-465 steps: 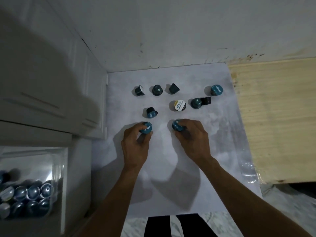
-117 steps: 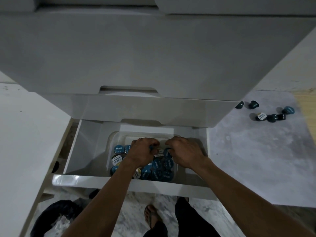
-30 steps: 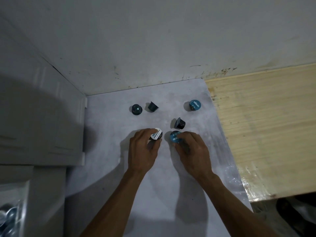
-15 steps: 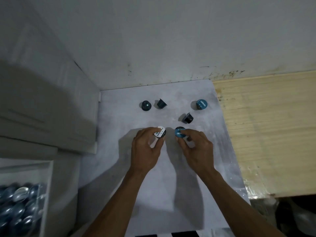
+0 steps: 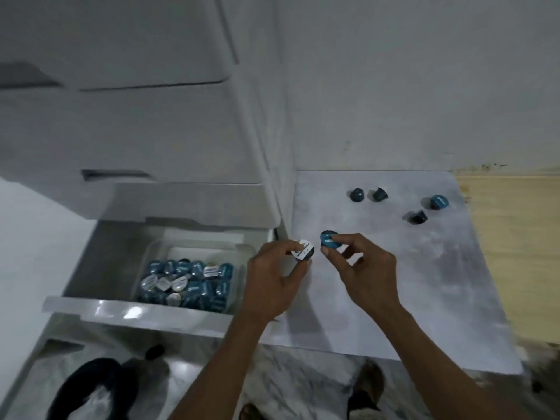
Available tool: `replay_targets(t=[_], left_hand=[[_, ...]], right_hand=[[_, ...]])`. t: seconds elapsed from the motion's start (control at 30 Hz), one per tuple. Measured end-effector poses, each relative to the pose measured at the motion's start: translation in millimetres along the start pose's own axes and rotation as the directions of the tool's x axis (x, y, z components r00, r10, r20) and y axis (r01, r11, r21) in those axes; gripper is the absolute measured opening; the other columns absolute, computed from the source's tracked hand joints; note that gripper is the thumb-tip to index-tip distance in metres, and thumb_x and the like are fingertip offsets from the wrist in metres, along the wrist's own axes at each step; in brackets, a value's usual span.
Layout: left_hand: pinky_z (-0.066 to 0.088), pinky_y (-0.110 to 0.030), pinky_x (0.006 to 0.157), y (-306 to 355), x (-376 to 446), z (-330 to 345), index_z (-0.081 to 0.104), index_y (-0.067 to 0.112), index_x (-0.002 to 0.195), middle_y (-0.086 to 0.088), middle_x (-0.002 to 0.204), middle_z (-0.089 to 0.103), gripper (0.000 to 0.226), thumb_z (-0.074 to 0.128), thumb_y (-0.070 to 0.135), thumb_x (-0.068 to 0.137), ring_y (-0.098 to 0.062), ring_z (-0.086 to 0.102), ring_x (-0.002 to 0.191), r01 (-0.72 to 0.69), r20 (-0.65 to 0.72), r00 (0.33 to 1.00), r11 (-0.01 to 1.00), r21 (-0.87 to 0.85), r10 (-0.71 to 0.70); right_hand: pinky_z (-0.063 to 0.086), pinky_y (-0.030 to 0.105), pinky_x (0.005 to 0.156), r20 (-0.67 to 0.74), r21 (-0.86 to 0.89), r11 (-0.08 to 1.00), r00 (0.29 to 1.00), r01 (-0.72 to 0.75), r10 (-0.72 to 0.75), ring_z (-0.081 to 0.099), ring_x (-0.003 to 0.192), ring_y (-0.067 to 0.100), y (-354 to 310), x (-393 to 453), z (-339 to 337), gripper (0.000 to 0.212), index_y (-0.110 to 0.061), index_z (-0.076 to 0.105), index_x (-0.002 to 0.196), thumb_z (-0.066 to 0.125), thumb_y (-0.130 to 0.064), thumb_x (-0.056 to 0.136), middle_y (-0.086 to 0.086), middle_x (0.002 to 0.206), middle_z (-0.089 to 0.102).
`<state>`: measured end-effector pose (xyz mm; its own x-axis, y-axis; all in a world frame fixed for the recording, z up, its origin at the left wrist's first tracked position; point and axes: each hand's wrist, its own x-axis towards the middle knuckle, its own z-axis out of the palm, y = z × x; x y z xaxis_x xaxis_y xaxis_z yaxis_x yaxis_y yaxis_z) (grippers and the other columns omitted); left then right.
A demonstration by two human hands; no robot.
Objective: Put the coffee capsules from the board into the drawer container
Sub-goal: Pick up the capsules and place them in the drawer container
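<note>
White-lidded capsule point(image 5: 303, 250) pinched in left hand point(image 5: 272, 283); blue-lidded capsule point(image 5: 330, 239) pinched in right hand point(image 5: 368, 271), above board point(image 5: 424, 283).

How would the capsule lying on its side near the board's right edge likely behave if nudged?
The tipped capsule would probably roll in a curve, since its body tapers. It looks light: similar ones are pinched by fingertips in each hand. It seems rigid enough to hold its shape.

white-lidded capsule point(image 5: 303, 250) pinched in the left hand point(image 5: 272, 283), at the board's point(image 5: 424, 298) left edge. blue-lidded capsule point(image 5: 329, 240) pinched in the right hand point(image 5: 368, 274), above the board. four dark capsules near the far edge: two point(image 5: 356, 195) point(image 5: 379, 194) side by side, two point(image 5: 439, 203) point(image 5: 418, 217) towards the far right corner. clear drawer container point(image 5: 194, 247) holds many blue and white-lidded capsules point(image 5: 188, 283).
</note>
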<state>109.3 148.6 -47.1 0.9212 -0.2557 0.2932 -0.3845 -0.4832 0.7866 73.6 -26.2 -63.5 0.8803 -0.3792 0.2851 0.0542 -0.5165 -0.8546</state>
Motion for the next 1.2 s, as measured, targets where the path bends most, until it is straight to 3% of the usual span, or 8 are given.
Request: replay_targets(t=[0.13, 0.23, 0.43, 0.7, 0.83, 0.97, 1.1, 1.2], left_hand=[[0.050, -0.015, 0.081, -40, -28, -99, 0.069, 0.025, 0.099, 0.013, 0.102, 0.070, 0.023, 0.077, 0.020, 0.078, -0.001, 0.064, 0.091, 0.036, 0.007, 0.999, 0.998, 0.055, -0.036], [0.045, -0.003, 0.077, -75, -48, -167, 0.070, 0.024, 0.097, 0.013, 0.096, 0.069, 0.023, 0.079, 0.014, 0.078, 0.007, 0.061, 0.087, 0.103, -0.014, 0.995, 0.990, 0.098, -0.102], [0.039, 0.003, 0.064, -131, -57, -253, 0.072, 0.017, 0.094, 0.008, 0.092, 0.070, 0.023, 0.083, 0.018, 0.074, 0.002, 0.059, 0.066, 0.263, -0.061, 0.965, 0.951, 0.163, -0.256], [0.052, -0.023, 0.070, -204, -14, -273, 0.073, 0.013, 0.095, 0.005, 0.079, 0.066, 0.022, 0.081, 0.019, 0.076, -0.004, 0.060, 0.070, 0.280, -0.012, 0.958, 0.932, 0.229, -0.285], [0.042, -0.011, 0.067, -227, 8, -269, 0.072, 0.012, 0.101, 0.003, 0.084, 0.066, 0.025, 0.079, 0.017, 0.078, -0.003, 0.056, 0.071, 0.272, 0.071, 0.950, 0.916, 0.295, -0.304], [0.046, -0.023, 0.076, -245, 29, -262, 0.071, 0.011, 0.103, -0.002, 0.095, 0.070, 0.024, 0.076, 0.020, 0.081, -0.010, 0.059, 0.082, 0.213, 0.174, 0.944, 0.920, 0.330, -0.281], [0.047, -0.023, 0.077, -263, 42, -255, 0.071, 0.014, 0.098, -0.001, 0.096, 0.072, 0.017, 0.075, 0.017, 0.082, -0.009, 0.059, 0.081, 0.189, 0.250, 0.927, 0.923, 0.335, -0.280], [0.054, -0.031, 0.078, -273, 45, -250, 0.071, 0.011, 0.097, -0.005, 0.094, 0.072, 0.019, 0.076, 0.013, 0.080, -0.016, 0.062, 0.080, 0.167, 0.293, 0.917, 0.926, 0.338, -0.272]], right_hand=[[0.047, 0.016, 0.052, 0.083, 0.036, 0.999, 0.996, -0.015, 0.012, 0.063, 0.065, 0.008, -53, -33, 66, 0.017, -0.027, 0.072, 0.097, 0.078, -0.031, 0.080, -0.011, 0.080, 0.070], [0.049, 0.015, 0.056, 0.130, 0.042, 0.999, 0.991, -0.020, 0.014, 0.063, 0.064, 0.006, -83, -60, 114, 0.017, -0.027, 0.073, 0.096, 0.079, -0.026, 0.080, -0.017, 0.078, 0.067], [0.044, 0.003, 0.060, 0.203, -0.009, 0.999, 0.978, -0.041, 0.042, 0.062, 0.071, -0.004, -125, -87, 179, 0.018, -0.020, 0.074, 0.094, 0.080, -0.020, 0.077, -0.023, 0.072, 0.061], [0.045, 0.006, 0.065, 0.313, -0.097, 0.995, 0.948, -0.033, 0.062, 0.062, 0.071, 0.003, -134, -47, 247, 0.017, -0.025, 0.073, 0.094, 0.079, -0.019, 0.079, -0.030, 0.079, 0.061], [0.050, 0.019, 0.064, 0.345, -0.167, 0.983, 0.929, -0.079, 0.133, 0.060, 0.070, 0.002, -123, -29, 286, 0.017, -0.030, 0.071, 0.096, 0.077, -0.027, 0.081, -0.018, 0.087, 0.069], [0.050, 0.025, 0.067, 0.410, -0.243, 0.969, 0.900, -0.048, 0.148, 0.063, 0.080, 0.010, -114, -17, 317, 0.019, -0.028, 0.070, 0.101, 0.074, -0.028, 0.083, -0.006, 0.097, 0.072], [0.053, 0.031, 0.070, 0.453, -0.322, 0.946, 0.870, -0.045, 0.196, 0.064, 0.090, 0.016, -111, -9, 340, 0.021, -0.031, 0.066, 0.106, 0.069, -0.032, 0.085, -0.002, 0.099, 0.071], [0.053, 0.034, 0.073, 0.471, -0.371, 0.928, 0.855, -0.031, 0.217, 0.063, 0.094, 0.020, -110, -7, 350, 0.024, -0.030, 0.065, 0.110, 0.067, -0.031, 0.087, 0.001, 0.102, 0.070]])
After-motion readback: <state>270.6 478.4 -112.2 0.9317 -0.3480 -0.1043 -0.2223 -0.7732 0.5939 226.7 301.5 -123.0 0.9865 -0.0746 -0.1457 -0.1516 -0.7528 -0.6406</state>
